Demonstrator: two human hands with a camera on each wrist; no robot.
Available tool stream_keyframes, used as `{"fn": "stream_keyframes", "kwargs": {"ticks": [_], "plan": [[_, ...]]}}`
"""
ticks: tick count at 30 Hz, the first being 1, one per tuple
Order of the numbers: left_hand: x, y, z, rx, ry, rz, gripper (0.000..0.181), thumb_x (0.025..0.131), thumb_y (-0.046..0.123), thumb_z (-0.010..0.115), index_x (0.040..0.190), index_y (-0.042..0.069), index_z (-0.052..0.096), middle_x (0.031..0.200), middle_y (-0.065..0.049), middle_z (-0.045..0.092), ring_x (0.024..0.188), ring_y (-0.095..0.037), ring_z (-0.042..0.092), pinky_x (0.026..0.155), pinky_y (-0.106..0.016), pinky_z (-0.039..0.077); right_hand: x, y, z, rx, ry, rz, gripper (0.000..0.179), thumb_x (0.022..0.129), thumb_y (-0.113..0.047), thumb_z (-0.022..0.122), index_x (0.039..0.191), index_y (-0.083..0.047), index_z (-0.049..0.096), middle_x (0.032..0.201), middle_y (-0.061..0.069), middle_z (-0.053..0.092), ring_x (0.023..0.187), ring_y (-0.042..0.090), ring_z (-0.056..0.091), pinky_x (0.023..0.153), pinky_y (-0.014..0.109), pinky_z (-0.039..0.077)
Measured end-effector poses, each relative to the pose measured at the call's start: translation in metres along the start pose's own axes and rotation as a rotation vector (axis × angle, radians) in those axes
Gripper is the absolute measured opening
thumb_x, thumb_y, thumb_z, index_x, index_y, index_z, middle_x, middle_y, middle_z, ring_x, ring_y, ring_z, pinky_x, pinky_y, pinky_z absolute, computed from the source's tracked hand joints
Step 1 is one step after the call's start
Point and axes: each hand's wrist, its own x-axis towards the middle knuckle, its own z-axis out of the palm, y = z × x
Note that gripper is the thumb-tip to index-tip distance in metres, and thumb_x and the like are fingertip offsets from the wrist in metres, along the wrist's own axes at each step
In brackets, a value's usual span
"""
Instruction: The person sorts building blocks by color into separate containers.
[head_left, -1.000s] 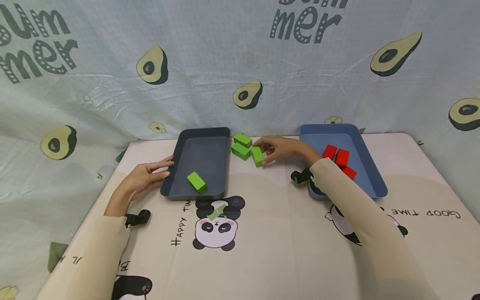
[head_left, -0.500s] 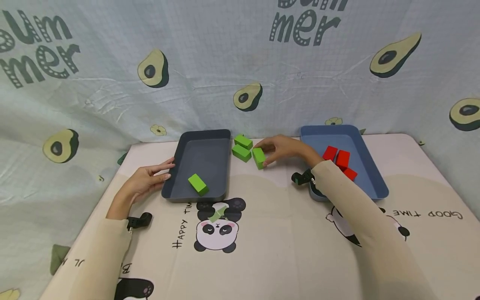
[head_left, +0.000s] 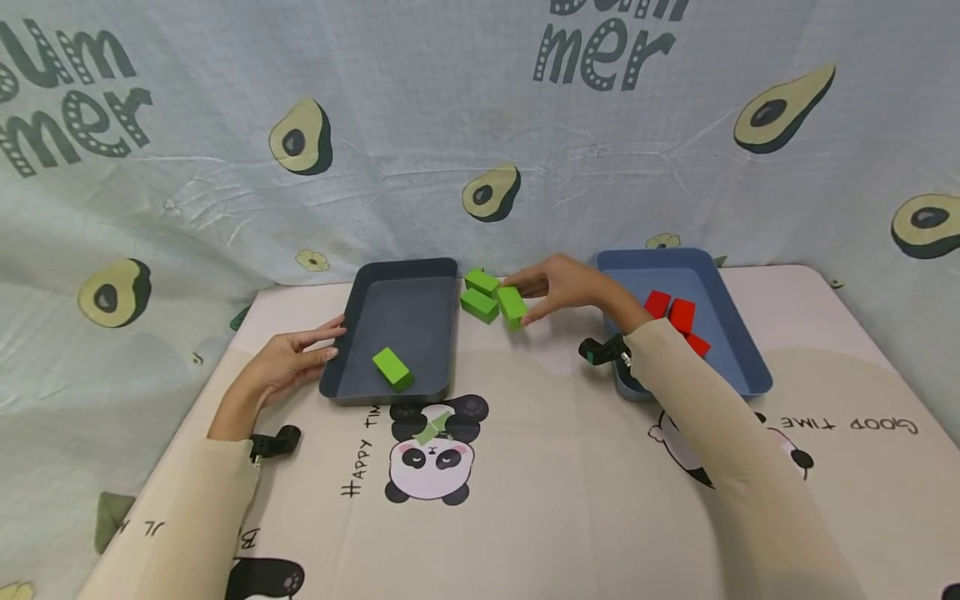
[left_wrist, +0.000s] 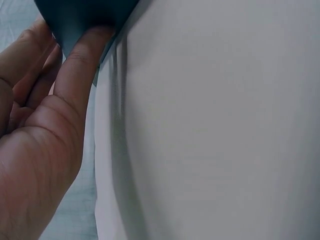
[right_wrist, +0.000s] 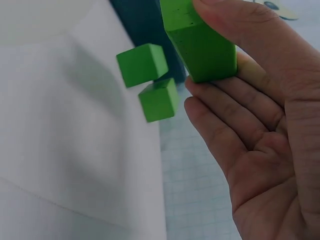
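My right hand (head_left: 566, 287) pinches a green block (head_left: 512, 307) between thumb and fingers, just above the table. In the right wrist view this block (right_wrist: 210, 50) stands out from the fingertips, the thumb on its near side. Two more green blocks, a nearer one (head_left: 479, 306) and a farther one (head_left: 482, 282), lie beside the dark grey tray (head_left: 408, 308). One green block (head_left: 393, 369) lies inside that tray, near its front. My left hand (head_left: 288, 362) touches the tray's left side with fairly straight fingers. In the left wrist view its thumb (left_wrist: 75, 75) rests against the tray wall.
A blue tray (head_left: 731, 346) stands at the right, under my right forearm, with red blocks (head_left: 682, 316) in it. A patterned cloth (head_left: 525, 483) covers the table. Behind it hangs a curtain (head_left: 420, 108) printed with avocados.
My right hand has lifted the green block slightly off the table and shifted it a little to the left. My left hand stays at the tray's side.
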Motion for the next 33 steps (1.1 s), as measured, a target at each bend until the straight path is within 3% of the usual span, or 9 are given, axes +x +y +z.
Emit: {"fn": "stream_keyframes", "kwargs": {"ticks": [9, 19, 28, 33], "plan": [[-0.001, -0.001, 0.0, 0.035, 0.015, 0.0, 0.06, 0.1, 0.009, 0.065, 0.154, -0.001, 0.04, 0.169, 0.002, 0.018, 0.12, 0.011, 0.053, 0.091, -0.02, 0.055, -0.006, -0.006, 0.0, 0.011, -0.001, -0.037, 0.067, 0.079, -0.013, 0.089, 0.139, -0.003, 0.062, 0.14, 0.017, 0.061, 0.123, 0.03, 0.064, 0.104, 0.044, 0.052], [-0.002, 0.0, 0.003, 0.083, 0.022, 0.044, 0.063, 0.099, 0.013, 0.068, 0.154, 0.0, 0.04, 0.169, 0.001, 0.02, 0.122, 0.01, 0.053, 0.09, -0.019, 0.055, -0.01, -0.011, 0.002, -0.006, 0.023, -0.064, 0.066, 0.078, -0.013, 0.09, 0.138, -0.004, 0.063, 0.141, 0.016, 0.061, 0.122, 0.028, 0.065, 0.104, 0.051, 0.05], [-0.005, 0.003, 0.005, 0.125, 0.037, 0.043, 0.062, 0.099, 0.015, 0.067, 0.154, 0.001, 0.041, 0.168, 0.001, 0.02, 0.126, 0.008, 0.05, 0.09, -0.018, 0.055, -0.011, -0.012, 0.005, -0.027, 0.078, -0.055, 0.063, 0.082, -0.019, 0.088, 0.138, -0.007, 0.064, 0.138, 0.011, 0.064, 0.121, 0.025, 0.066, 0.103, 0.035, 0.052], [-0.006, 0.003, 0.005, 0.131, 0.033, 0.037, 0.062, 0.1, 0.015, 0.067, 0.154, 0.002, 0.04, 0.169, 0.003, 0.019, 0.131, 0.004, 0.047, 0.089, -0.016, 0.054, -0.011, -0.014, 0.007, -0.045, 0.078, -0.096, 0.063, 0.083, -0.018, 0.087, 0.14, -0.007, 0.062, 0.141, 0.011, 0.062, 0.125, 0.026, 0.063, 0.107, 0.035, 0.049]]}}
